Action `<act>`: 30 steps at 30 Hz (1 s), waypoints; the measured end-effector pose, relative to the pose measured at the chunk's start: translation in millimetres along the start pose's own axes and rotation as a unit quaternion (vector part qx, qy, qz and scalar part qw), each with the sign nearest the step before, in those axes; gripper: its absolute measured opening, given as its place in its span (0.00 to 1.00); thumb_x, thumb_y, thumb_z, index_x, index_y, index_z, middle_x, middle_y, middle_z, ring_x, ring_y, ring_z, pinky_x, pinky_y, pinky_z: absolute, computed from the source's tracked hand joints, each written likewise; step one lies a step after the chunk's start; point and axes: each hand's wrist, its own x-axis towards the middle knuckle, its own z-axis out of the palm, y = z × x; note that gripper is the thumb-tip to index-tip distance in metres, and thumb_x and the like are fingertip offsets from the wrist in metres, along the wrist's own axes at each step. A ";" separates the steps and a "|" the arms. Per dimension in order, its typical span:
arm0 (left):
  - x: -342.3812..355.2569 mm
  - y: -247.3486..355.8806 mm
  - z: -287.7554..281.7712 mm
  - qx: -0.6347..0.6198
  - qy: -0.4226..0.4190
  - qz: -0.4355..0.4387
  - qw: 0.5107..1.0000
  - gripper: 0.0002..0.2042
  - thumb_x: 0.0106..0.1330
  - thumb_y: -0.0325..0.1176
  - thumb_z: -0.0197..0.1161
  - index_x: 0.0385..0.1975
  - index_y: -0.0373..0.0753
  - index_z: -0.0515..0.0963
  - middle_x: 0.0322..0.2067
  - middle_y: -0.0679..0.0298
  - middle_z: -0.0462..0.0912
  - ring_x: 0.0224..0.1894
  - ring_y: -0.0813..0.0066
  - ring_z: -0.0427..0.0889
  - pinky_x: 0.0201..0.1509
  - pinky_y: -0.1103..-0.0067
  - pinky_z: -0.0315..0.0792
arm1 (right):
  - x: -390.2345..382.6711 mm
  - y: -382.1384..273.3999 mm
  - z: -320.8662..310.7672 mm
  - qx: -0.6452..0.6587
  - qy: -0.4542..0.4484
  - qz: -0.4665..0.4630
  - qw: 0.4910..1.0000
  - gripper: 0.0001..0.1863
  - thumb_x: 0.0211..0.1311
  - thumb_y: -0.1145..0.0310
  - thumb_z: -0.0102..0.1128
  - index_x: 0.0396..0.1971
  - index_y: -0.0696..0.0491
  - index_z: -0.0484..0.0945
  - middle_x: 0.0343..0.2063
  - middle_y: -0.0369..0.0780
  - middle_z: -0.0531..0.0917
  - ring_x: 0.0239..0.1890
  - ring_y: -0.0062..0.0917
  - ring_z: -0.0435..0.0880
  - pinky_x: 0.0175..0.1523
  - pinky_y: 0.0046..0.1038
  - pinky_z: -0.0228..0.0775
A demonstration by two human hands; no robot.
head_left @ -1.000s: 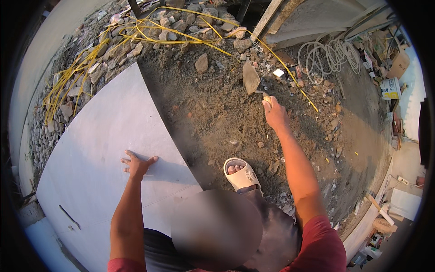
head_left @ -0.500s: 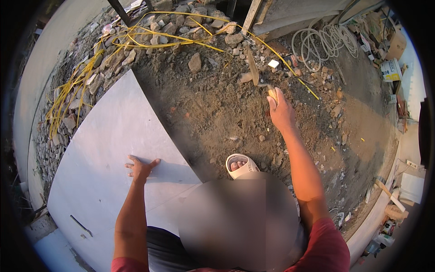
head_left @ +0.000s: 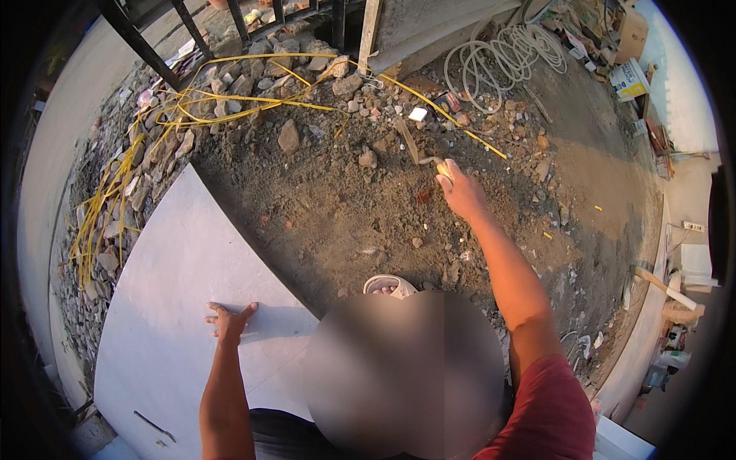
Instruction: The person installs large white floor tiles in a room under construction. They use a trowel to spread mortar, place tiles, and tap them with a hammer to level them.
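Note:
My right hand (head_left: 462,192) is closed round the handle of a trowel (head_left: 409,141), its blade turned on edge over the loose soil (head_left: 330,199). A stone (head_left: 368,159) lies just left of the blade. My left hand (head_left: 229,320) rests with fingers spread on the large pale slab (head_left: 184,253), pressing flat near its right side. Along the slab's right edge the brown soil begins. A beige slipper (head_left: 390,286) with my toes showing stands on the soil between my arms. A blurred round patch hides the area nearest me.
Yellow strapping (head_left: 115,203) tangles over rubble at the left and back. Behind stand black metal bars (head_left: 189,27). A coiled pale hose (head_left: 506,61) lies back right, near a white bucket (head_left: 629,80). A wooden-handled tool (head_left: 667,288) lies at the far right.
The view has shifted, bringing more of the metal bars into sight. The trowel has moved off the stone, which now shows to its left. My left hand stays spread on the slab.

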 end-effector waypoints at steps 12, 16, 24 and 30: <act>4.1 -4.4 0.8 -0.014 -0.005 0.023 1.000 0.70 0.41 0.56 0.80 0.73 0.40 0.28 0.70 0.33 0.26 0.70 0.25 0.44 0.74 0.49 0.42 | -18.8 183.7 -51.8 0.068 0.137 0.285 0.946 0.30 0.69 0.50 0.52 0.59 0.59 0.68 0.46 0.54 0.81 0.47 0.47 0.82 0.49 0.44 0.74; 2.5 -4.0 1.7 -0.018 -0.006 0.025 1.000 0.70 0.41 0.57 0.80 0.73 0.40 0.28 0.70 0.33 0.26 0.70 0.29 0.51 0.74 0.51 0.41 | -4.5 103.1 -48.5 0.165 0.039 0.258 0.951 0.27 0.68 0.47 0.54 0.48 0.59 0.72 0.28 0.43 0.80 0.19 0.27 0.78 0.27 0.32 0.72; 3.5 -2.5 0.1 0.023 0.015 0.013 1.000 0.70 0.40 0.57 0.80 0.73 0.41 0.29 0.70 0.32 0.29 0.69 0.26 0.50 0.70 0.50 0.56 | 19.2 89.7 -15.0 0.711 -0.083 0.343 0.609 0.19 0.71 0.50 0.51 0.34 0.53 0.69 0.20 0.38 0.74 0.18 0.24 0.71 0.22 0.27 0.63; 1.3 -1.3 8.9 0.021 0.014 0.022 0.999 0.70 0.40 0.57 0.80 0.73 0.42 0.29 0.70 0.33 0.29 0.69 0.25 0.50 0.67 0.49 0.61 | 92.6 125.2 -51.5 0.743 -0.079 0.317 0.584 0.18 0.71 0.51 0.52 0.36 0.52 0.69 0.24 0.38 0.73 0.19 0.23 0.71 0.22 0.28 0.64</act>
